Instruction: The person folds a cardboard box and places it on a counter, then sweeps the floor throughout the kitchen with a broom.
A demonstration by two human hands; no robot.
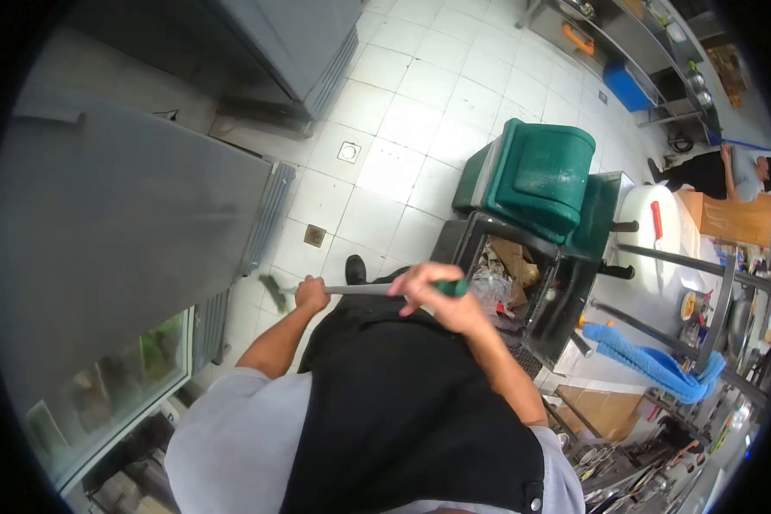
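Note:
A broom (364,289) with a pale handle lies crosswise in front of my black apron. Its green bristled head (274,293) is to the left over the floor tiles, and a green grip (451,288) caps the other end. My left hand (313,294) is closed round the handle close to the bristles. Near the green grip, my right hand (441,300) holds the handle, its fingers slightly smeared by motion. Just beyond my right hand stands an open black bin (550,322) with cardboard, clear plastic and other waste inside.
A green swing-lid bin (544,176) stands ahead on white tiles. Grey steel cabinets (137,223) line the left. To the right, a counter holds a white board with knives (657,220), and a blue cloth (651,360) hangs from a rail. Another person (718,174) stands far right.

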